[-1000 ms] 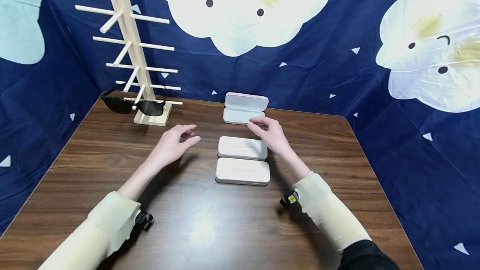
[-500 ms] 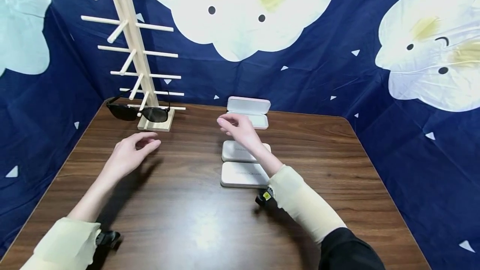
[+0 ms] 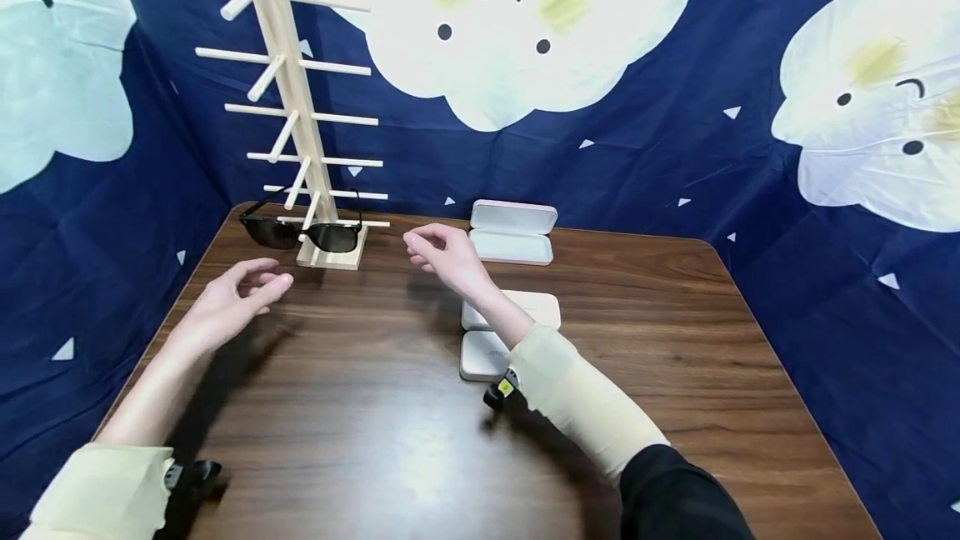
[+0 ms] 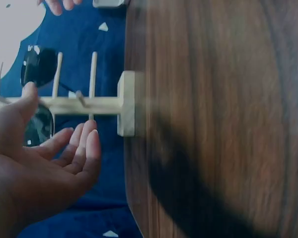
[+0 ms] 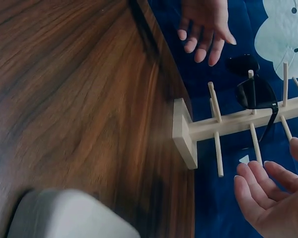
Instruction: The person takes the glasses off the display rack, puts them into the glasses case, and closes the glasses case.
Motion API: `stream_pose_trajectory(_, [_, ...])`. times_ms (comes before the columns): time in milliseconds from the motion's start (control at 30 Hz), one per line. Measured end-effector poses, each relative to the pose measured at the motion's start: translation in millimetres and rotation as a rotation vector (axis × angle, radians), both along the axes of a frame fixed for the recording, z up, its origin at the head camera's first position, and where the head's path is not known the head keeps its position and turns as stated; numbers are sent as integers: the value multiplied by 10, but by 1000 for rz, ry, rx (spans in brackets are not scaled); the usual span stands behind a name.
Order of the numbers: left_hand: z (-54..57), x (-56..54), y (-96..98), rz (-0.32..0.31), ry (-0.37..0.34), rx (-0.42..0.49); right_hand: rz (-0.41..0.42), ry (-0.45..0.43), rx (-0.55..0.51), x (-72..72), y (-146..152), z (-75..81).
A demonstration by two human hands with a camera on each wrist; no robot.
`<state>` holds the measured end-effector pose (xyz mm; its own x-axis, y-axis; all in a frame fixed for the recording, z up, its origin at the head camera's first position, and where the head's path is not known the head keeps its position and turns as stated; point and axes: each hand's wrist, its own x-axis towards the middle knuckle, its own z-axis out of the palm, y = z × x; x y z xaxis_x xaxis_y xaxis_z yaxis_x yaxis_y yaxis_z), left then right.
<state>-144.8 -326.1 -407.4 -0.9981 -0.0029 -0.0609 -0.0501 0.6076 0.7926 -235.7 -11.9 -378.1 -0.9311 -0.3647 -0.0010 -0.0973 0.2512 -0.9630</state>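
Observation:
Black sunglasses (image 3: pixel 334 237) hang low on a wooden peg stand (image 3: pixel 294 90) at the back left of the table. My left hand (image 3: pixel 228 302) hovers just in front of and left of them, fingers loosely bent, holding nothing. To their right, my right hand (image 3: pixel 444 255) is held in the air with relaxed fingers and nothing in its grasp. The left wrist view shows the left palm (image 4: pixel 44 178) beside the stand, its thumb overlapping the dark lenses (image 4: pixel 39 67). In the right wrist view, the right fingers (image 5: pixel 260 186) come near the pegs, and the sunglasses (image 5: pixel 256 94) sit beyond them.
An open white glasses case (image 3: pixel 512 247) lies at the back of the wooden table (image 3: pixel 360 440). Two closed white cases, a farther one (image 3: pixel 543 307) and a nearer one (image 3: pixel 480 357), are partly hidden by the right arm. Dark blue cloth (image 3: pixel 637 165) with clouds surrounds the table.
Both hands have moved left toward the stand, the right one crossing from the open case over the closed cases. The sunglasses stay on their peg. The head view has shifted slightly.

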Motion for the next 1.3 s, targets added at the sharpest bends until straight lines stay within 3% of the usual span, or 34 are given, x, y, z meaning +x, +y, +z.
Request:
stream_pose_trajectory(133, [39, -68, -117, 15, -12, 100, -17, -12, -8, -16, -85, 2])
stream_pose_trajectory(333, [133, -143, -237, 101, 33, 187, -42, -46, -34, -17, -273, 13])
stream_pose_trajectory(500, [179, -204, -273, 171, 94, 415, -37, -83, -62, -8, -416, 16])
stream_pose_trajectory(600, [202, -242, -265, 200, 103, 509, -34, -103, -81, -2, -482, 9])
stream_pose_trajectory(733, [253, -306, -230, 216, 106, 501, -45, -107, -100, -2, -544, 5])
stream_pose_trajectory(1100, [331, -405, -148, 236, 76, 655, -54, -124, -105, -15, -664, 14])
stream_pose_trajectory(1300, [362, -453, -76, 261, 98, 735, -45, -148, -149, -31, -706, 17])
